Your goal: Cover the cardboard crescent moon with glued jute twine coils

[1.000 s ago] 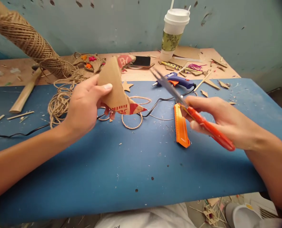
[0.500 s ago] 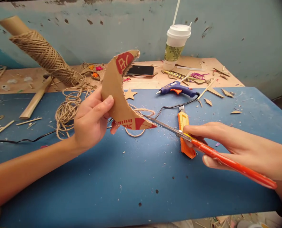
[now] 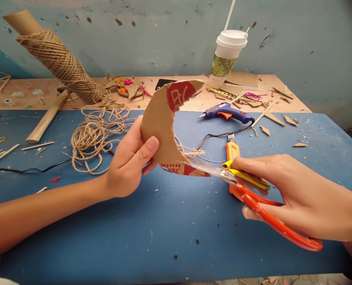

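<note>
My left hand grips a crescent-shaped piece of cardboard by its outer curve, thumb flat on the face. Red print marks both of its tips, and its inner edge looks ragged. My right hand is closed around scissors with one orange-red and one yellow handle. Their blades lie across the lower tip of the crescent, near its inner edge. Under the scissors, partly covered, an orange utility knife rests on the blue table. Loose twine is heaped to the left of my left hand.
A blue glue gun with a black cord lies behind the knife. A lidded cup with a straw stands at the back. On the left are a twine roll and a wooden handle. Cardboard scraps are scattered right.
The cardboard crescent has moved right and slightly down with my left hand, its upper tip turning rightward. The scissors have rotated, so both handles now show apart. The phone behind is now mostly covered.
</note>
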The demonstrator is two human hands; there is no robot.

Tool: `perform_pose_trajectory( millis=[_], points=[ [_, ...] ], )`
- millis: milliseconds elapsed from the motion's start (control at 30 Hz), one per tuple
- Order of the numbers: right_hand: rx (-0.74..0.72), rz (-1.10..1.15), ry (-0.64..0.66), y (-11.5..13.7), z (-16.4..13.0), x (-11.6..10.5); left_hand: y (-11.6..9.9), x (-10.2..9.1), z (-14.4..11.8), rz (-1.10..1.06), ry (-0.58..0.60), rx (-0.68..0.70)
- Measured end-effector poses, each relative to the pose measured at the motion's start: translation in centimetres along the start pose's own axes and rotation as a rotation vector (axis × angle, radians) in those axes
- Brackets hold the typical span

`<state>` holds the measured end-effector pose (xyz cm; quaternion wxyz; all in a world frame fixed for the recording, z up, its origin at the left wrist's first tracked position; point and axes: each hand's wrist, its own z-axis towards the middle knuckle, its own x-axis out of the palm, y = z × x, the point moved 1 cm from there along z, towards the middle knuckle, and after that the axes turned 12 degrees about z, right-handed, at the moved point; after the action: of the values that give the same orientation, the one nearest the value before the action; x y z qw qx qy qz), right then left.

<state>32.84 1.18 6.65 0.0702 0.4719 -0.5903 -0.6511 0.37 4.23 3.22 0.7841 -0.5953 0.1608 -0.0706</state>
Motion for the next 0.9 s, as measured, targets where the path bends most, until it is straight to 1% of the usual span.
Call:
perform_pose_trajectory(
  millis=[100, 267, 400, 433, 533, 600, 700, 800, 900],
  points=[
    [-0.013, -0.099, -0.047, -0.2, 0.2, 0.2, 0.4, 0.0, -0.3, -0.015, 0.007, 0.065],
    [-0.174, -0.309, -0.171, -1.2, 0.3, 0.8, 0.1, 0.3, -1.0, 0.026, 0.013, 0.123],
    [-0.264, -0.411, -0.191, -1.3, 0.4, 1.1, 0.1, 0.4, -1.5, 0.009, 0.02, 0.143],
    [-0.28, -0.435, -0.203, -1.2, 0.4, 1.2, 0.3, 0.4, -1.5, 0.016, 0.025, 0.171],
    [-0.292, -0.55, -0.26, -0.5, 0.4, 1.3, 0.9, 0.4, -1.4, 0.047, 0.055, 0.324],
    [-0.301, -0.617, -0.28, -0.2, 0.3, 1.4, 1.3, 0.4, -1.3, 0.049, 0.07, 0.387],
    [-0.327, -0.657, -0.277, 0.0, 0.1, 1.5, 1.5, 0.5, -1.2, 0.041, 0.079, 0.405],
    [-0.301, -0.698, -0.273, -0.1, 0.0, 1.6, 1.4, 0.6, -1.2, 0.03, 0.097, 0.421],
    [-0.325, -0.733, -0.288, 0.0, -0.1, 1.7, 1.4, 0.9, -1.2, 0.013, 0.115, 0.446]
  ],
)
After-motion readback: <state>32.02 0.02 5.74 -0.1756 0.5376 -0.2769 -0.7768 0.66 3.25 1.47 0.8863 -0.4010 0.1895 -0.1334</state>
